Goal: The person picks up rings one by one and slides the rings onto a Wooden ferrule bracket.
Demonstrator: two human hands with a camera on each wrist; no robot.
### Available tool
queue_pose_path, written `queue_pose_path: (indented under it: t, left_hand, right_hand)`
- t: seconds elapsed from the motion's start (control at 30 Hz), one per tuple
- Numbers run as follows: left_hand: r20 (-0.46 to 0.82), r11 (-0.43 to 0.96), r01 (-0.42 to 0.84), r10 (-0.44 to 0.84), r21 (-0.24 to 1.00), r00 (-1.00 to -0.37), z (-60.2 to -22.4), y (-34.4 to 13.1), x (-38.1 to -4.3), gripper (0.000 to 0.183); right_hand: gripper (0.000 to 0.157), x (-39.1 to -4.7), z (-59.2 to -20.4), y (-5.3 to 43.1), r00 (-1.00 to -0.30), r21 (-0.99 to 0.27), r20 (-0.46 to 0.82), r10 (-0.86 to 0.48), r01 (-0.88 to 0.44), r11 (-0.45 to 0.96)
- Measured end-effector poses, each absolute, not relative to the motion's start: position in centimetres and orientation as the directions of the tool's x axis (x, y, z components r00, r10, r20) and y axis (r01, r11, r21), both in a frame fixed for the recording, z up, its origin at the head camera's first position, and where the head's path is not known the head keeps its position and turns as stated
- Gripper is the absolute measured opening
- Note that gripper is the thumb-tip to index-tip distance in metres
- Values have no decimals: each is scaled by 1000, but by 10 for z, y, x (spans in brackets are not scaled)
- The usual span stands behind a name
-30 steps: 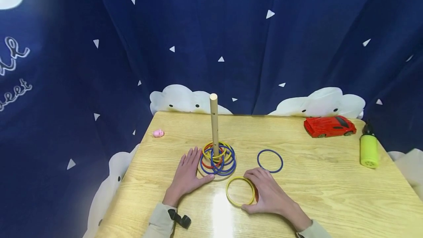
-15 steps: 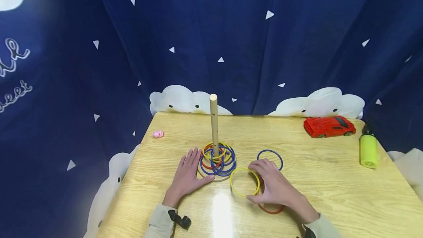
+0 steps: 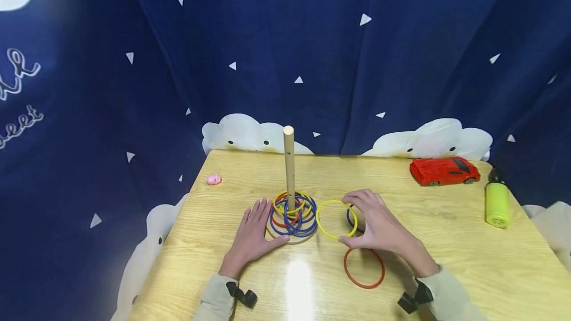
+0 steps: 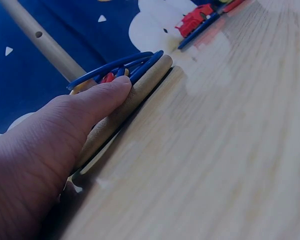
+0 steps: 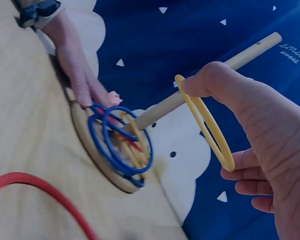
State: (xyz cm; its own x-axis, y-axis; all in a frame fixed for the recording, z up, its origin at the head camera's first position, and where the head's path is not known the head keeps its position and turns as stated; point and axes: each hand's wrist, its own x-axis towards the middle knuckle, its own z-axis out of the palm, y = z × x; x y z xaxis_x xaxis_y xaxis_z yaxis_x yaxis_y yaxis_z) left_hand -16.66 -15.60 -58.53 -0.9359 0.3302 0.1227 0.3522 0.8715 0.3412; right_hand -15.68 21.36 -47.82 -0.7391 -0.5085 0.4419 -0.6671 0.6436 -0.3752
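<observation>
A wooden peg (image 3: 289,167) stands upright on a round wooden base (image 3: 292,242), with several blue, yellow and red rings lying in a tangle around its foot. My left hand (image 3: 253,236) rests at the base's left side, fingers straight and thumb on the front rim, as the left wrist view shows. Held in my right hand (image 3: 376,224) is a yellow ring (image 3: 332,201), pinched between thumb and fingers, raised above the table to the right of the peg. Behind that hand lies a partly hidden blue ring (image 3: 349,219). A red ring (image 3: 364,288) lies nearer to me.
A red toy car (image 3: 443,171) sits at the back right of the wooden table (image 3: 250,167). Beside it, near the right edge, lies a yellow-green bottle (image 3: 497,204) with a black top. A small pink toy (image 3: 213,180) is at the back left. A dark blue curtain hangs behind.
My right hand has lifted the yellow ring off the table and carried it away from me and slightly right. The red ring beneath has come into view. My left hand has stayed put.
</observation>
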Motion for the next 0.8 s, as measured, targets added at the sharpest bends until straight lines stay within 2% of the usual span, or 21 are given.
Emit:
queue_pose_path:
  t: [0.37,0.8]
  left_hand:
    - [119,871,349,329,346,-937,-582,-156,-166,119]
    - [114,871,350,331,346,-937,-584,-157,-166,119]
  right_hand:
    - [83,-180,-429,214,-675,-377,554,-487,-725,576]
    - [82,-213,-355,196,-538,-336,707,-459,-826,452]
